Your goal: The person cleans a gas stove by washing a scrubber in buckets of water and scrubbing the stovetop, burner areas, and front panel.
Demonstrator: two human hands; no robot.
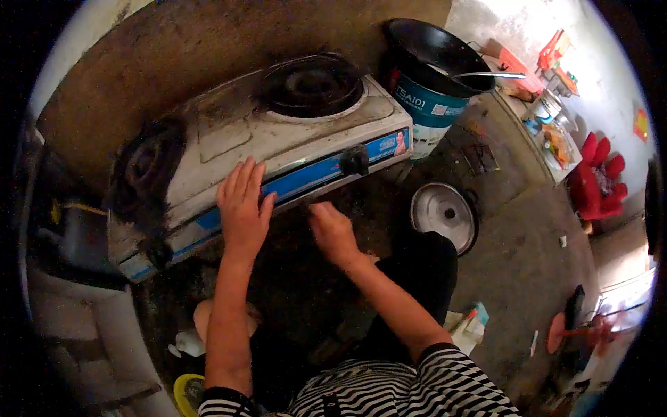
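A two-burner gas stove point(229, 142), white, stained and with a blue front strip, stands before me. My left hand point(243, 198) rests on its top front edge, fingers stretched out. Close to the stove's lower front edge, my right hand point(332, 229) is closed with curled fingers; whatever is in them, if anything, is hidden. One black knob point(354, 160) sits on the front panel to the right, above my right hand. Another knob point(156, 253) is at the left end. Both burners look dark and sooty, the right burner point(313, 85) showing more fully.
Behind the stove's right end, a black wok point(431, 52) with a metal utensil sits on a teal-and-white bucket point(424, 111). A pot lid point(445, 214) lies on the floor at right. Further right are a cluttered table point(521, 108) and a red flower-shaped seat point(597, 181).
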